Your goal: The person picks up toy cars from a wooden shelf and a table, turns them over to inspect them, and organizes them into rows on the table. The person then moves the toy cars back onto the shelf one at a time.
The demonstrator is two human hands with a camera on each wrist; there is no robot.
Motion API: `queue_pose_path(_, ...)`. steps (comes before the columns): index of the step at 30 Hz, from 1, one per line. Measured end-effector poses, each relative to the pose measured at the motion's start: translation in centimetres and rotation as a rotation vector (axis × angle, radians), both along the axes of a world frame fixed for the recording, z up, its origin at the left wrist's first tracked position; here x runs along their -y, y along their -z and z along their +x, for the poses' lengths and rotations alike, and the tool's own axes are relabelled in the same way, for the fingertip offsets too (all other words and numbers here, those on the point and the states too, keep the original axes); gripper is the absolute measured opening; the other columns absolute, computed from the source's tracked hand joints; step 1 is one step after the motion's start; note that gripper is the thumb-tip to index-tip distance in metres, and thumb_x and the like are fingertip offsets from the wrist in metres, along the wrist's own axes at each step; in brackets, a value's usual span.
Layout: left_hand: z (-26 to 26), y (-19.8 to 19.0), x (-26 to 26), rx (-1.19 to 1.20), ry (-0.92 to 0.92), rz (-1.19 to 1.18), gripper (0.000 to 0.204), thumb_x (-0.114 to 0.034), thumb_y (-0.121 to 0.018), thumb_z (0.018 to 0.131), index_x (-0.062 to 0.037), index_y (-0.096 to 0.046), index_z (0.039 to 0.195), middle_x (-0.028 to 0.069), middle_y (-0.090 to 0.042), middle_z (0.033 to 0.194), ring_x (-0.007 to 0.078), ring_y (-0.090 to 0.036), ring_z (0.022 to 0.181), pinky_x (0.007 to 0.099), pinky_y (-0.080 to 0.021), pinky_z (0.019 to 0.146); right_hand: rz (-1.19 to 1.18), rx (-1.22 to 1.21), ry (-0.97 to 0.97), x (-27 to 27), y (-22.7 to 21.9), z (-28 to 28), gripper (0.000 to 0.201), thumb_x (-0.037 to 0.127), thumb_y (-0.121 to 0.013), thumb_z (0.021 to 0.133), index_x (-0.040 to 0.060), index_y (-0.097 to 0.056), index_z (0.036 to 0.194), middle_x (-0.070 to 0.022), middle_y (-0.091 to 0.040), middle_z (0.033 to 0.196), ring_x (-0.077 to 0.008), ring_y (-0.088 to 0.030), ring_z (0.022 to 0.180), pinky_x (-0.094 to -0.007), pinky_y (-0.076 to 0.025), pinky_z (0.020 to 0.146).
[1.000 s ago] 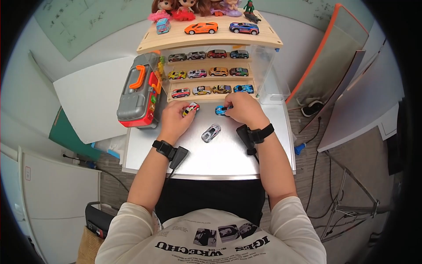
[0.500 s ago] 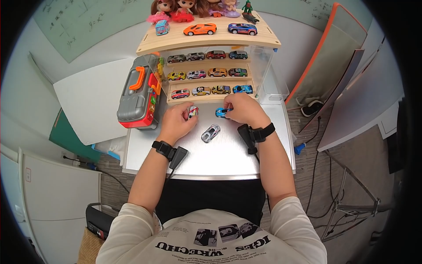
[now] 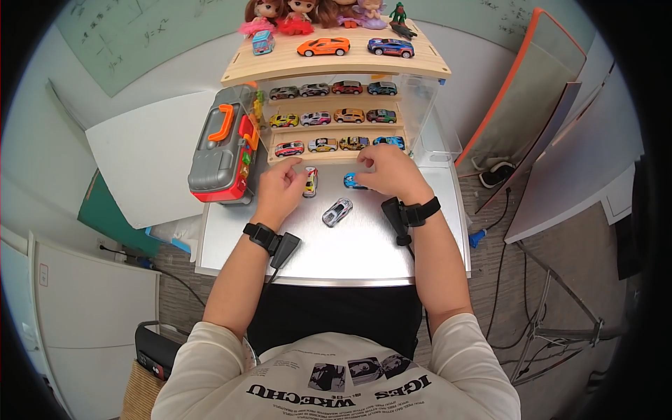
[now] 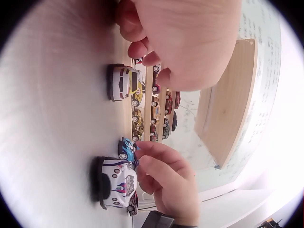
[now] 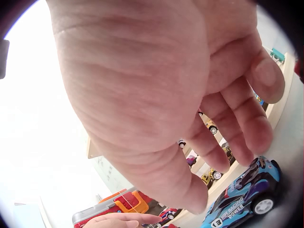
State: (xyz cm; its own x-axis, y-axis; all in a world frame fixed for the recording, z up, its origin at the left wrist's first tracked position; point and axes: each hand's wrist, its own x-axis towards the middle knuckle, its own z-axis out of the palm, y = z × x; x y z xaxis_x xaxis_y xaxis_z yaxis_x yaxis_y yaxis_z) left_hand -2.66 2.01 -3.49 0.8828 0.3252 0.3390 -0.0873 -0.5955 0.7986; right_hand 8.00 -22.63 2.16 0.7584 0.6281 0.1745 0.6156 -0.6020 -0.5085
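Note:
A toy car in white, yellow and red (image 3: 311,183) stands on the metal tabletop (image 3: 308,248), just right of my left hand (image 3: 278,190). The left hand's fingers are loosely bent and apart from the car, as the left wrist view shows. My right hand (image 3: 393,171) hovers over a blue toy car (image 3: 353,180) with relaxed fingers and nothing pinched between them. In the right wrist view that blue car (image 5: 247,192) sits below the fingertips. A silver-white toy car with purple marks (image 3: 337,212) stands nearer me, between the hands.
Behind the hands, a wooden display rack (image 3: 336,159) holds several toy cars in three rows. Dolls, an orange car (image 3: 323,46) and others stand on its top board (image 3: 280,66). A grey toolbox (image 3: 218,164) is left of it, a clear plastic bin (image 3: 439,148) right.
The left hand has turned the white, yellow and red car so it points toward the rack, and has let go of it. The right hand's fingers have loosened above the blue car.

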Motion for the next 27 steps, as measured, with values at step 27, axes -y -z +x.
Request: queue_pose_path(27, -0.4, -0.4, 0.2, 0.18, -0.037, -0.075, 0.011, -0.007, -0.074, 0.089, 0.0034, -0.074, 0.092, 0.0051, -0.069, 0.071, 0.0079, -0.062, 0.064, 0.0261, -0.051, 0.061, -0.047, 0.111, -0.087, -0.3, 0.2, -0.3, 0.02, 0.013, -0.074, 0.075, 0.0055, -0.078, 0.093, -0.0169, -0.074, 0.102, -0.0356, -0.071, 0.099, -0.0461, -0.058, 0.086)
